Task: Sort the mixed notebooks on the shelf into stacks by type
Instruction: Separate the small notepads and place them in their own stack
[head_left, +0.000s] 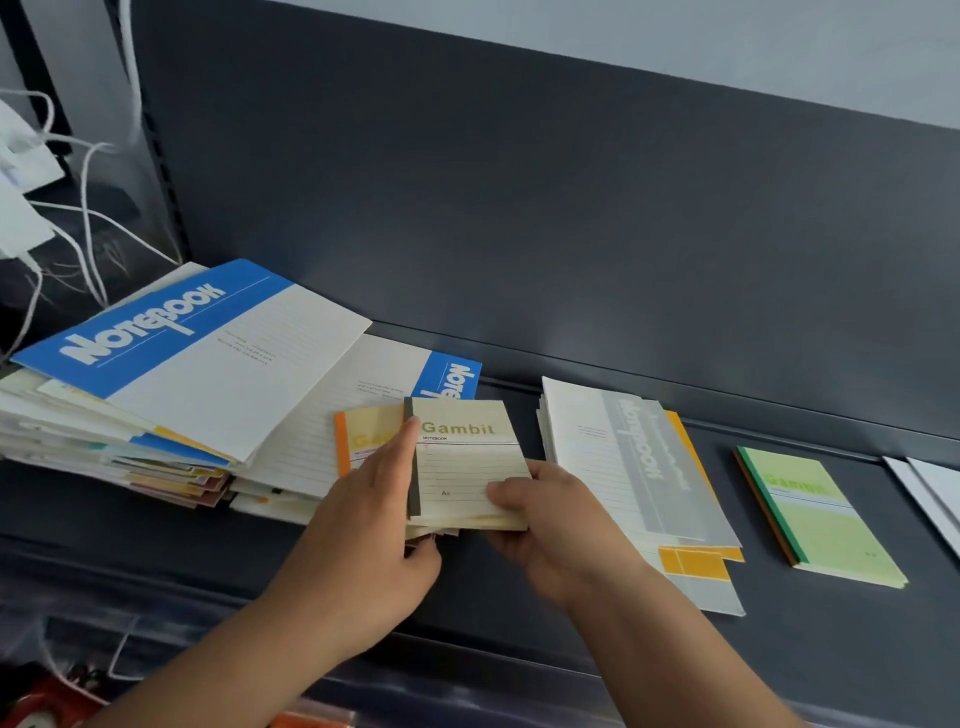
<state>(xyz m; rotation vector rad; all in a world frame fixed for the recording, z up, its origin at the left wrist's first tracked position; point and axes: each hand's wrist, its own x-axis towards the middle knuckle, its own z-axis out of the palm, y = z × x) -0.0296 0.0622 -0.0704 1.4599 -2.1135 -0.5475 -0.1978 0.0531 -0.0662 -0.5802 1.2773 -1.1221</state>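
Nearest, both forearms reach in over the front lip of the dark shelf (519, 603). The left hand (374, 519) and right hand (550, 530) meet on a cream Gambit notebook (467, 467) with a dark spine, held just above the shelf surface. It is the top of a thin bundle whose other edges peek out below it. The right thumb lies flat on the cover's lower right corner with the other fingers curled underneath, pinching that edge. The left thumb hooks under the near edge, and the left index finger lies straight along the dark spine, its tip touching the top of it. Just behind the left fingers lies an orange-spined Gambit notebook (358, 441), partly covered by them. Left of the left fingers sits a tall, untidy mixed pile (104, 431) topped by a large blue-and-white notebook (182, 353). A second blue-and-white notebook (384, 384) leans out from under it, beyond the fingertips. Just right of the right fingers is a stack of grey-banded notebooks (634, 467) with orange-banded ones showing beneath. Farther right, well apart from the hands, lies a green Gambit notebook (815, 514) on a small stack. White sheets (930, 488) are cut off by the frame edge. Beyond everything rises the dark back panel (519, 234), with white cords (88, 208) hanging at far left.
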